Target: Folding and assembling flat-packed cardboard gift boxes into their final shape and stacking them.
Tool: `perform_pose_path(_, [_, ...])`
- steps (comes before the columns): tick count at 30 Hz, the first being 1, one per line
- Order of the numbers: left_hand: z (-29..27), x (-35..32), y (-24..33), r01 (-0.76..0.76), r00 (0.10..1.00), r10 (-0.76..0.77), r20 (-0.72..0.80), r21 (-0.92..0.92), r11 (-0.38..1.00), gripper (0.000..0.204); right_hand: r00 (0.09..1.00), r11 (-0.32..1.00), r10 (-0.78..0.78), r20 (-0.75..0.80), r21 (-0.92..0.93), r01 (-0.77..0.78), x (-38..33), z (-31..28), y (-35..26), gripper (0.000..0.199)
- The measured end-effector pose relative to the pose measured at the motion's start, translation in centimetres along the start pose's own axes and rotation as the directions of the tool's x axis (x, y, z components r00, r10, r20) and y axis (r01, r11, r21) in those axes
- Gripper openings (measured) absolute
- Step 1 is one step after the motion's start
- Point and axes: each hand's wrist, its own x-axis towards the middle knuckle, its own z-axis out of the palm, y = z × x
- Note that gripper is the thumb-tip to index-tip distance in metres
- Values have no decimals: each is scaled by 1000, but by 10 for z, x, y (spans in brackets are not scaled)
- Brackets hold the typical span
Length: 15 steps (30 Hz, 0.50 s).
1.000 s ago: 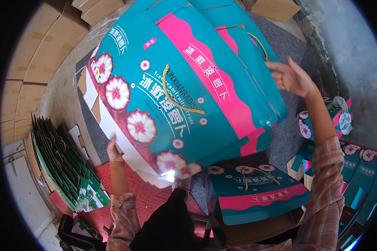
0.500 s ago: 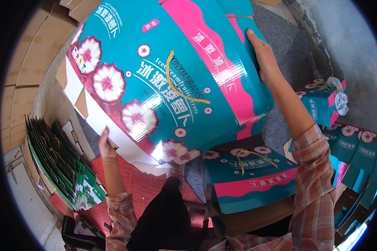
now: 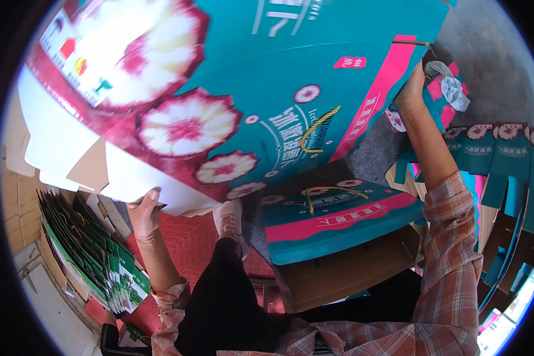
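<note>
A large teal carton with a pink band, printed radish slices and a yellow rope handle fills the upper view, tilted and close to me. My left hand pinches its white lower flap, thumb on the near side. At the carton's right edge my right hand grips it, most of the fingers hidden behind the board. Below the carton, in front of my lap, stands a second teal box with a yellow rope handle; its brown cardboard inside shows on the side toward me.
Green folded cartons stand in a row at the left, beside stacked brown boxes. Several teal cartons line the right side. Behind my right forearm a grey plastic bag lies on another box. A red mat covers the floor near my foot.
The carton in my hands has swung upward and come closer, its left part now much larger in view. My right hand has shifted right and slightly down. The left has dropped slightly.
</note>
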Motion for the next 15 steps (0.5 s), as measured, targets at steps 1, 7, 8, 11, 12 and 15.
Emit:
perform_pose_path(1, [12,1,5,-15,999,15,51,6,1000,40,999,999,-29,-27,19,29,0,-11,-3,53])
perform_pose_path(7, [98,5,14,-98,976,84,200,59,993,35,993,986,-82,-81,138,93,21,-111,-35,52])
perform_pose_path(8, [105,4,16,-131,964,101,246,110,985,29,992,984,-92,-85,144,104,20,-122,-37,52])
perform_pose_path(11, [97,3,-13,-1,938,-85,335,248,969,38,989,985,53,-139,169,-29,13,-146,-28,48])
perform_pose_path(12, [95,1,-16,86,910,-215,354,345,935,38,978,973,148,-149,201,-116,6,-142,-18,49])
perform_pose_path(15, [105,-4,-24,144,785,-437,439,557,818,38,984,986,132,-122,115,-118,-7,-163,5,51])
